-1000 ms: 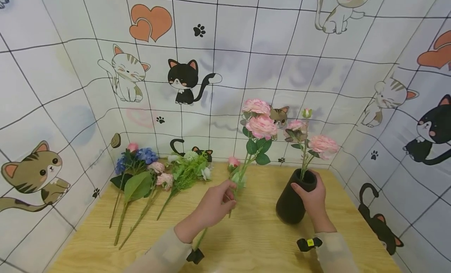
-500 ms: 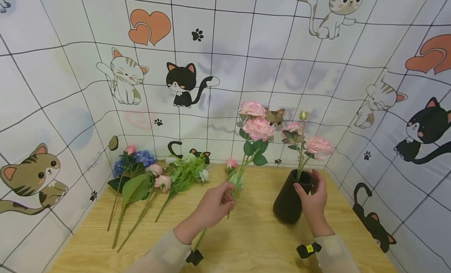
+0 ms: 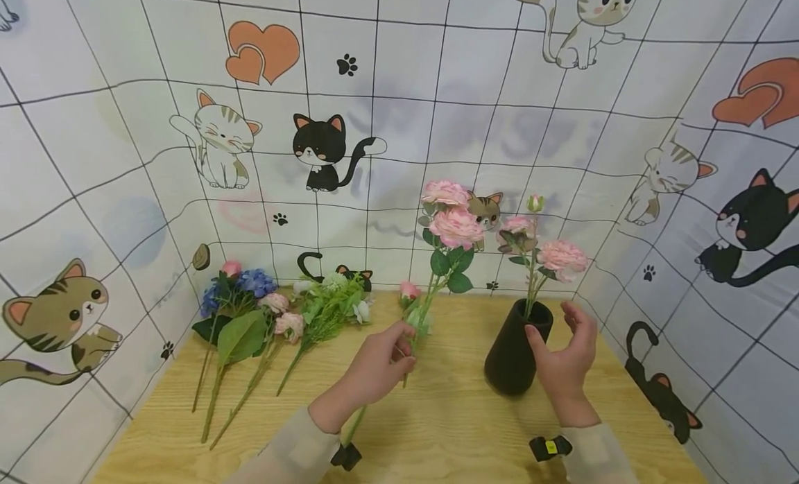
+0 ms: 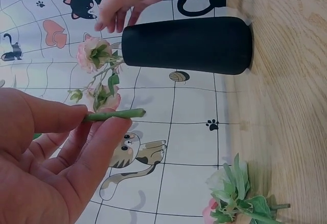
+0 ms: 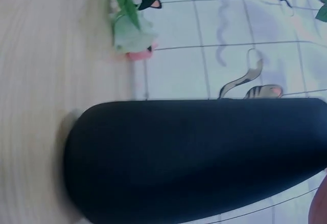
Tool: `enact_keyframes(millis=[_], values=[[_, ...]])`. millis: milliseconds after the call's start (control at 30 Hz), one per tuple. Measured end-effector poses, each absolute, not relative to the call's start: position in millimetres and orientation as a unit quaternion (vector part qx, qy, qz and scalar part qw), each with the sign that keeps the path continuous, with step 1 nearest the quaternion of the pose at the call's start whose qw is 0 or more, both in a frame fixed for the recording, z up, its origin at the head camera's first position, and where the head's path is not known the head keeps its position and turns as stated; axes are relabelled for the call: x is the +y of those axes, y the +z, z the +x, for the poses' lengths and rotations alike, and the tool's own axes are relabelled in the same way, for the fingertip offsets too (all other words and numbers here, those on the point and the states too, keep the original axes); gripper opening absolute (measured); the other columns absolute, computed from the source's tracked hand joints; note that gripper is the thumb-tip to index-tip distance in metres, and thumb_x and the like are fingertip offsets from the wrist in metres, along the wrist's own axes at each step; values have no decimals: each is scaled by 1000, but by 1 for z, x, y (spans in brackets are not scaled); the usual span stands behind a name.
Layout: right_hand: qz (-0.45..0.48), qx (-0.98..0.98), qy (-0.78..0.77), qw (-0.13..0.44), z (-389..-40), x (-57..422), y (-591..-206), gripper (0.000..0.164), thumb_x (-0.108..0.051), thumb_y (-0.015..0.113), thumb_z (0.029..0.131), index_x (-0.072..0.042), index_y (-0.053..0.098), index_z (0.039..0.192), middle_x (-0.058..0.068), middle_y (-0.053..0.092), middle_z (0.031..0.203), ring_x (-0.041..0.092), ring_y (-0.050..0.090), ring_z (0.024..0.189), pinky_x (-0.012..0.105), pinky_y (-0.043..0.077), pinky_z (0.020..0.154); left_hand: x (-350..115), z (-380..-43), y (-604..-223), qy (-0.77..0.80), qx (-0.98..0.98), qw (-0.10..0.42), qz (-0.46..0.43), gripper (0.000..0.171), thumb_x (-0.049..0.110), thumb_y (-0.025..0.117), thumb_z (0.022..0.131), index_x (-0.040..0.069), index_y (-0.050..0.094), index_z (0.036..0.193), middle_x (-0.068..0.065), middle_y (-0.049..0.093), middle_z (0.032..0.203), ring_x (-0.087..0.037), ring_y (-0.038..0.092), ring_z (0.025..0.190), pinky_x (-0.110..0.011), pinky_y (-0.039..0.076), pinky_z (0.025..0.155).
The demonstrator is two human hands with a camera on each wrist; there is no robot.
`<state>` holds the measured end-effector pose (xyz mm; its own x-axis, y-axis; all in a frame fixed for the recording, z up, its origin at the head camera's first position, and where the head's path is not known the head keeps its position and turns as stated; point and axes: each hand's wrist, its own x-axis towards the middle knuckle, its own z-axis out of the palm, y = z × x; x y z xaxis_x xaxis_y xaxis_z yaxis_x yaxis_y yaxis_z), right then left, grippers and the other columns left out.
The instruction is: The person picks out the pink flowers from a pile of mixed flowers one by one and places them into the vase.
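Observation:
My left hand (image 3: pixel 374 366) pinches the green stem (image 4: pixel 110 115) of an artificial flower with two pink blooms (image 3: pixel 456 227) between thumb and fingers. The cut end of that stem sticks out past the fingertips in the left wrist view. A tapered black vase (image 3: pixel 510 363) stands upright on the right, holding a stem with pink flowers (image 3: pixel 562 260) and a bud. My right hand (image 3: pixel 569 366) is at its right side, fingers spread away from the rim. Whether the thumb touches the vase, I cannot tell. The vase (image 5: pixel 194 157) fills much of the right wrist view.
On the left of the wooden table (image 3: pixel 449 428) lie several flower stems: blue flowers (image 3: pixel 256 283), small pink flowers (image 3: pixel 289 326) and a white-and-green spray (image 3: pixel 333 300). Another pink bud (image 3: pixel 408 291) lies behind my left hand. Cat-print cloth (image 3: pixel 399 123) encloses the back and sides.
My right hand has let go of the vase's rim and moved a little to the right, its fingers spreading. The left hand keeps its pinch on the flower stem.

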<state>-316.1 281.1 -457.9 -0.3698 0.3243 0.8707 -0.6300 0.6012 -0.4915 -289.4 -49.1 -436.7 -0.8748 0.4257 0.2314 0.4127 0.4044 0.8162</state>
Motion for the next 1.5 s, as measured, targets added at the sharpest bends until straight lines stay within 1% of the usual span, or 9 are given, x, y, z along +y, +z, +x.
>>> enact_keyframes(millis=[133, 400, 533, 667, 767, 967, 1200, 1367, 1500], values=[[143, -689, 424, 570, -304, 262, -435, 64, -15, 81, 79, 23, 57, 125, 43, 56, 119, -4, 50, 127, 18, 37, 115, -51, -289, -436, 487, 838, 5, 246, 32, 10, 68, 104, 10, 60, 136, 0, 64, 103, -7, 68, 84, -26, 58, 68], [203, -661, 425, 585, -309, 244, -421, 79, -51, 80, 92, 22, 63, 117, 41, 63, 107, -4, 59, 122, 17, 43, 112, -55, -291, -436, 498, 833, 4, 240, 34, 11, 68, 105, 10, 60, 137, 0, 64, 103, -8, 69, 85, -26, 58, 68], [235, -643, 458, 567, -314, 236, -422, 64, -32, 83, 91, 24, 63, 116, 41, 62, 106, 2, 64, 118, 18, 49, 106, -56, -291, -436, 504, 831, 2, 238, 32, 9, 67, 104, 10, 61, 136, -1, 64, 102, -9, 69, 85, -26, 59, 68], [251, -634, 492, 541, -319, 231, -429, 49, -4, 81, 82, 26, 61, 115, 41, 62, 105, 7, 68, 109, 17, 54, 99, -57, -292, -437, 506, 829, 1, 237, 32, 7, 67, 104, 10, 61, 136, -2, 64, 103, -9, 70, 85, -25, 59, 68], [260, -631, 503, 530, -323, 229, -435, 47, 7, 78, 76, 26, 61, 116, 40, 63, 103, 7, 70, 103, 16, 56, 95, -56, -291, -437, 510, 827, 4, 236, 33, 6, 66, 104, 10, 61, 136, -2, 64, 103, -9, 69, 85, -25, 59, 68], [291, -638, 513, 496, -327, 220, -432, 45, 9, 80, 78, 21, 65, 119, 11, 75, 106, 7, 75, 96, 15, 58, 90, -55, -290, -436, 506, 829, 4, 239, 31, 6, 67, 104, 10, 61, 134, -2, 63, 102, -8, 68, 83, -26, 59, 68], [293, -635, 529, 481, -331, 203, -428, 42, 15, 78, 75, 19, 68, 116, 20, 76, 102, 5, 76, 93, 16, 60, 86, -58, -290, -435, 495, 835, -4, 240, 30, 7, 67, 104, 11, 61, 133, 0, 64, 101, -6, 68, 82, -26, 57, 68], [285, -627, 551, 472, -331, 196, -428, 41, 20, 74, 74, 21, 67, 115, -4, 76, 109, 7, 76, 91, 16, 60, 84, -57, -290, -436, 500, 833, -4, 239, 32, 7, 67, 103, 10, 61, 134, 0, 64, 100, -5, 68, 82, -26, 57, 69], [283, -639, 546, 463, -328, 190, -426, 43, 18, 76, 75, 17, 69, 117, -5, 76, 110, 6, 76, 92, 16, 60, 86, -56, -289, -434, 499, 833, -3, 238, 32, 7, 67, 103, 10, 61, 135, 1, 64, 101, -5, 68, 83, -26, 57, 69]])
